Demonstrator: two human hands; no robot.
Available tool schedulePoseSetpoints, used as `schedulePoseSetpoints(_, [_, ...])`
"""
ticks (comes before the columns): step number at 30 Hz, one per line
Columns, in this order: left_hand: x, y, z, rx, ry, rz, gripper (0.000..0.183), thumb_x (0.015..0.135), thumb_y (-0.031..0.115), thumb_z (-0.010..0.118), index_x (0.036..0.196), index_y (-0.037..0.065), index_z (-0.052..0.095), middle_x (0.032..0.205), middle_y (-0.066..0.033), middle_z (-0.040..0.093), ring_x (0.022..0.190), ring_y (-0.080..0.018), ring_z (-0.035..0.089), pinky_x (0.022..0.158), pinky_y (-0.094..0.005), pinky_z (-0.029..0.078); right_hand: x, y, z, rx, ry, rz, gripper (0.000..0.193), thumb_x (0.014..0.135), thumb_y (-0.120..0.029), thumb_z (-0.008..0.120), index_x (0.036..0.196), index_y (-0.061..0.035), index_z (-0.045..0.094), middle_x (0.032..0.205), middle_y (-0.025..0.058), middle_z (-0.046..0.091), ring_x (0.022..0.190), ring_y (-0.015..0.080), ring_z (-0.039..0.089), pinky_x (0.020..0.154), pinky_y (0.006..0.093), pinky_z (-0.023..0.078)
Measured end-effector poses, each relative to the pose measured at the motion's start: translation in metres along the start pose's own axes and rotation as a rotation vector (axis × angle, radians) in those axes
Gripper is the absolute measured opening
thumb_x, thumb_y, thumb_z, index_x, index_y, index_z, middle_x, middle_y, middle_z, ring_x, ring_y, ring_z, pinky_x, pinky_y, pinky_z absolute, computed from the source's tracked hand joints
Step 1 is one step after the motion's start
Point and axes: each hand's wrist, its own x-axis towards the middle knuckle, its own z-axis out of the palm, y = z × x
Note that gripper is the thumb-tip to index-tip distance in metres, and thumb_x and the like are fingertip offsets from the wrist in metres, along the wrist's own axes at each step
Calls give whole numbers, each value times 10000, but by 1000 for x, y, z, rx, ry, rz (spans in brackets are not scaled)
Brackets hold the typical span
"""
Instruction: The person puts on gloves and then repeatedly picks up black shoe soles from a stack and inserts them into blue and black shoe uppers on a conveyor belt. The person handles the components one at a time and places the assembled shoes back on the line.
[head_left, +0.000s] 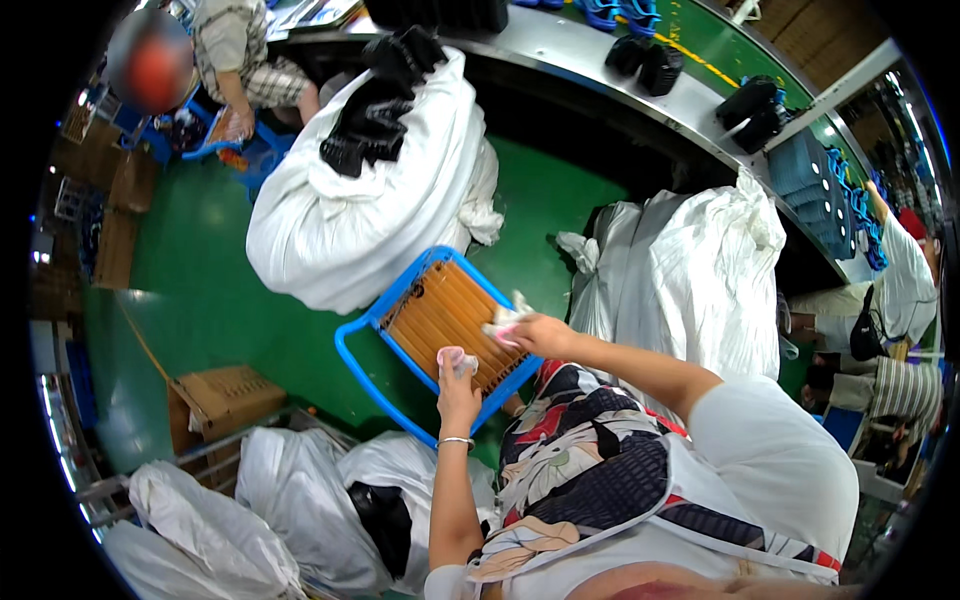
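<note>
A blue-framed stool with a slatted wooden seat stands tilted on the green floor in front of me. My left hand, with a thin bracelet on the wrist, is at the seat's near edge, closed around a small pink and white piece. My right hand reaches in from the right. It grips a crumpled white and pink piece at the seat's right edge. Both hands are close together over the stool. A patterned garment covers my lap below them.
A big white sack topped with black shoe parts stands behind the stool. More white sacks stand right, others lower left beside a cardboard box. A curved metal bench runs behind. People sit upper left and right.
</note>
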Motion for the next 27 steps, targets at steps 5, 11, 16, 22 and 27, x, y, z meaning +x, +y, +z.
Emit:
schedulePoseSetpoints(5, [44, -19, 33, 46, -91, 31, 579, 752, 169, 751, 1282, 58, 546, 1544, -178, 238, 1332, -425, 369, 1068, -473, 396, -122, 55, -69, -29, 87, 269, 267, 876, -299, 552, 1011, -142, 721, 905, 170, 677, 864, 372, 646, 802, 472, 510])
schedulePoseSetpoints(11, [75, -40, 49, 211, -209, -28, 816, 736, 188, 738, 1415, -39, 346, 1539, -269, 163, 1380, -469, 256, 1139, -468, 281, -209, 111, -122, -15, 327, 445, 257, 862, -246, 585, 976, -49, 705, 862, 187, 675, 821, 365, 642, 755, 438, 509])
schedulePoseSetpoints(16, [93, -10, 39, 246, -339, -236, 903, 762, 181, 716, 1481, -36, 214, 1582, -233, 55, 1399, -454, 245, 1138, -453, 306, -228, 121, -168, 22, 404, 605, 230, 847, -208, 592, 938, -26, 699, 868, 190, 671, 825, 366, 636, 758, 426, 510])
schedulePoseSetpoints(22, [99, -22, 52, 215, -303, -225, 815, 740, 250, 731, 1374, -90, 348, 1441, -307, 297, 1328, -441, 344, 1094, -430, 317, -240, 136, -181, 21, 524, 603, 242, 849, -235, 600, 979, -69, 718, 857, 206, 662, 819, 379, 640, 758, 456, 507])
schedulePoseSetpoints(27, [129, -49, 55, 101, -156, -193, 355, 747, 201, 716, 988, -48, 640, 1031, -254, 600, 936, -401, 603, 832, -439, 489, -226, 145, -211, 102, 600, 663, 238, 849, -224, 593, 981, -74, 722, 841, 197, 660, 793, 369, 639, 737, 442, 505])
